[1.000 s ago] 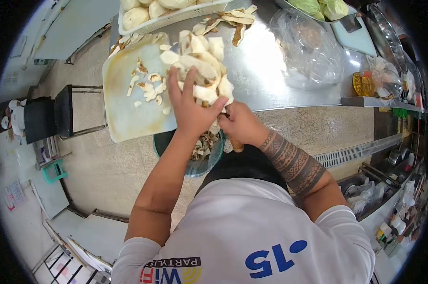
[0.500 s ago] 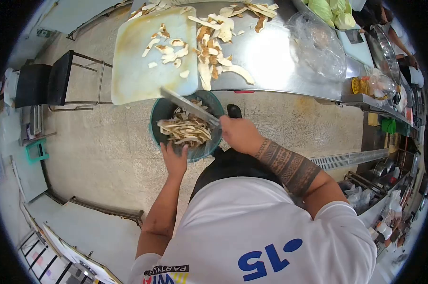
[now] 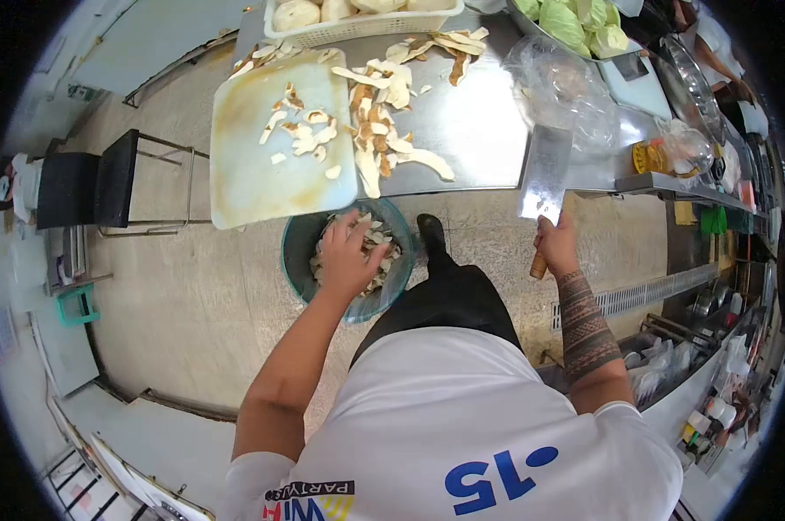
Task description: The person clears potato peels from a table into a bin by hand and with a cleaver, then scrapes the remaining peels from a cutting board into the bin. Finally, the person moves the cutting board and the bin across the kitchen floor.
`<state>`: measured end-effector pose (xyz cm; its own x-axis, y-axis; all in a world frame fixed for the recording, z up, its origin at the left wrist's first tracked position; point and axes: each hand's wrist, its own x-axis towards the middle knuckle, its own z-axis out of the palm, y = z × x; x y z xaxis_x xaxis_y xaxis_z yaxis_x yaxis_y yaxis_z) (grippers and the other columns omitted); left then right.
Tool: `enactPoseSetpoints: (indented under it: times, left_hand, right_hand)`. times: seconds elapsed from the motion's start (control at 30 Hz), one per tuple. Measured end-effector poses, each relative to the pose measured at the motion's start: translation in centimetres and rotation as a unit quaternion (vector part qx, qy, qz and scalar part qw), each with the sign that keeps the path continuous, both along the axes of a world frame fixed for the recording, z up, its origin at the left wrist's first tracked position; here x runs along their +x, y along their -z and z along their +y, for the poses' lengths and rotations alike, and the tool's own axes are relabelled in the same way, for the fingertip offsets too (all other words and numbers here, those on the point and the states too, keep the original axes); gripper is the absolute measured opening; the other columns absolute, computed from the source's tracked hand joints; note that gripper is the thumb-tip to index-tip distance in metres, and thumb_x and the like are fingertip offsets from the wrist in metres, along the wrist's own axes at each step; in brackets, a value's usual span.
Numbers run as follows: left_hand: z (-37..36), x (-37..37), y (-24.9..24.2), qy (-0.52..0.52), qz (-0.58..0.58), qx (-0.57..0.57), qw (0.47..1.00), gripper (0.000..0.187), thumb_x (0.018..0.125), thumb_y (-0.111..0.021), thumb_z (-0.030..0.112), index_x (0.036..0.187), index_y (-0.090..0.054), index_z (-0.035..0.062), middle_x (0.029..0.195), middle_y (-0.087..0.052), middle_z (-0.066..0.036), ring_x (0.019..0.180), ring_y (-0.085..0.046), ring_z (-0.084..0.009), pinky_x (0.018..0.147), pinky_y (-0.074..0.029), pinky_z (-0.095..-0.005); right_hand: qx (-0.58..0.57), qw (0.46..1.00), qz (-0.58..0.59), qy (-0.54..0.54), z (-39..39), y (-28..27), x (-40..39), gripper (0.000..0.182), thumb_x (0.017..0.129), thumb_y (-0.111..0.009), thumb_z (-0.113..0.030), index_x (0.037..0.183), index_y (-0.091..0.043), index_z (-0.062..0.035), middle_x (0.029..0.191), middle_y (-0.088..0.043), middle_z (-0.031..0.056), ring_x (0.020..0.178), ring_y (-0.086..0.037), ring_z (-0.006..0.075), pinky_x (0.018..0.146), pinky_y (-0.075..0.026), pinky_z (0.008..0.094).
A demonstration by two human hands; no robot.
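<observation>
My right hand (image 3: 557,245) is wrapped round the wooden handle of a cleaver (image 3: 546,169), off to the right. Its broad blade points away from me, with small bits stuck near the handle, and the tip overlaps the table edge in view. My left hand (image 3: 347,259) is open, fingers spread over a green bin (image 3: 299,291) on the floor; nothing shows in its grasp. Thin pale and brown peelings (image 3: 384,234) fill the bin below it. The white cutting board (image 3: 262,187), overhanging the table above the bin, carries several peel scraps (image 3: 301,135).
More peelings (image 3: 379,130) lie on the steel table (image 3: 471,130). A white basket (image 3: 371,28) of pale peeled roots stands at the back. Cabbage (image 3: 575,22), a clear plastic bag (image 3: 553,74) and a yellow-labelled jar (image 3: 649,158) are to the right; a black chair (image 3: 115,178) is left.
My right hand has swung the cleaver from above the bin out to the right. My left hand has moved from the bin's near rim to over the peelings. The view has shifted slightly.
</observation>
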<state>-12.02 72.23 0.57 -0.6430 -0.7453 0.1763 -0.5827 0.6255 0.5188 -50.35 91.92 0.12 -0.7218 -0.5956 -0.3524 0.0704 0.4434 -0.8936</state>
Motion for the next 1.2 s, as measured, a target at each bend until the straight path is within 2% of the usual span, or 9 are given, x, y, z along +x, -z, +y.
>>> enactPoseSetpoints:
  times: [0.13,0.27,0.53,0.63,0.67,0.73,0.9,1.0,1.2]
  left_hand:
    - [-4.0,-6.5,-0.5,0.025,0.01,-0.091,0.996,0.074,0.085,-0.081,0.048,0.141,-0.059,0.0055,0.16,-0.034,-0.029,0.148,-0.03,-0.0508,0.121,-0.027,-0.0596]
    - [-8.0,-11.0,-0.1,-0.003,-0.019,-0.079,0.997,0.1,0.082,-0.081,0.057,0.157,-0.041,0.0049,0.165,-0.019,-0.035,0.154,-0.017,-0.0547,0.124,-0.019,-0.0634]
    - [-12.1,-16.2,0.7,-0.052,-0.066,-0.073,0.994,0.116,0.077,-0.079,0.069,0.163,-0.032,0.0084,0.167,-0.012,-0.038,0.155,-0.012,-0.0569,0.125,-0.012,-0.0634]
    - [-13.9,-17.5,1.5,-0.059,-0.058,-0.084,0.993,0.117,0.079,-0.076,0.072,0.164,-0.029,0.0069,0.166,-0.014,-0.039,0.155,-0.014,-0.0559,0.125,-0.011,-0.0642]
    - [-14.7,-18.0,1.6,-0.064,-0.04,-0.083,0.994,0.116,0.08,-0.075,0.072,0.164,-0.029,0.0059,0.165,-0.015,-0.04,0.155,-0.014,-0.0556,0.125,-0.011,-0.0642]
    - [-16.1,-18.7,1.6,-0.067,-0.011,-0.09,0.994,0.115,0.082,-0.074,0.07,0.163,-0.029,0.0016,0.165,-0.015,-0.04,0.156,-0.014,-0.054,0.125,-0.014,-0.0635]
    - [-19.7,-19.7,2.1,-0.07,0.027,-0.063,0.995,0.109,0.082,-0.076,0.065,0.162,-0.034,0.004,0.164,-0.015,-0.041,0.155,-0.016,-0.0556,0.125,-0.019,-0.0613]
    - [-20.5,-19.9,2.0,-0.079,0.033,-0.047,0.995,0.104,0.082,-0.078,0.059,0.16,-0.038,0.0028,0.164,-0.016,-0.041,0.154,-0.016,-0.0556,0.125,-0.021,-0.0593]
    - [-19.6,-21.1,-0.1,-0.076,0.016,-0.047,0.996,0.101,0.081,-0.082,0.051,0.16,-0.038,0.0054,0.165,-0.015,-0.04,0.154,-0.018,-0.0559,0.125,-0.022,-0.0587]
  right_hand:
    - [0.017,1.0,-0.006,0.014,-1.6,0.5,0.3,0.022,0.1,-0.064,-0.009,0.12,-0.058,-0.0011,0.077,-0.06,0.0046,0.055,-0.057,0.0137,0.048,-0.048,0.0314]
    - [0.017,1.0,-0.021,-0.015,-6.8,1.3,2.5,0.023,0.099,-0.065,-0.013,0.115,-0.057,0.0012,0.076,-0.062,0.0078,0.056,-0.062,0.0167,0.049,-0.051,0.0335]
    - [0.028,0.997,-0.036,-0.065,-17.9,0.8,3.4,0.024,0.099,-0.063,-0.014,0.112,-0.056,0.0048,0.08,-0.066,0.0128,0.055,-0.065,0.0206,0.046,-0.052,0.0359]
    - [0.032,0.985,-0.078,-0.148,-21.3,-1.3,4.2,0.026,0.097,-0.064,-0.014,0.113,-0.057,0.0056,0.084,-0.069,0.0177,0.063,-0.069,0.0291,0.054,-0.055,0.0413]
    - [0.0,0.978,0.044,-0.206,-22.2,2.9,4.2,0.03,0.095,-0.065,-0.015,0.115,-0.057,0.0068,0.093,-0.07,0.0253,0.076,-0.072,0.0402,0.066,-0.057,0.0479]
    - [0.011,0.971,0.048,-0.233,-24.4,3.4,5.3,0.033,0.094,-0.066,-0.016,0.116,-0.058,0.0072,0.097,-0.07,0.0288,0.085,-0.07,0.0457,0.074,-0.056,0.0507]
    - [0.049,0.95,-0.103,-0.29,-28.7,-1.6,6.5,0.024,0.098,-0.065,-0.012,0.112,-0.056,0.005,0.086,-0.068,0.0184,0.066,-0.071,0.0282,0.058,-0.056,0.0424]
    - [-0.011,0.925,-0.147,-0.35,-29.5,1.6,5.9,0.019,0.101,-0.061,-0.009,0.113,-0.054,0.0035,0.08,-0.064,0.0113,0.058,-0.065,0.0173,0.05,-0.053,0.0358]
    - [-0.039,0.918,-0.214,-0.331,-28.1,0.0,4.6,0.017,0.102,-0.056,-0.006,0.119,-0.055,-0.0029,0.081,-0.06,0.004,0.063,-0.06,0.0127,0.058,-0.053,0.0298]
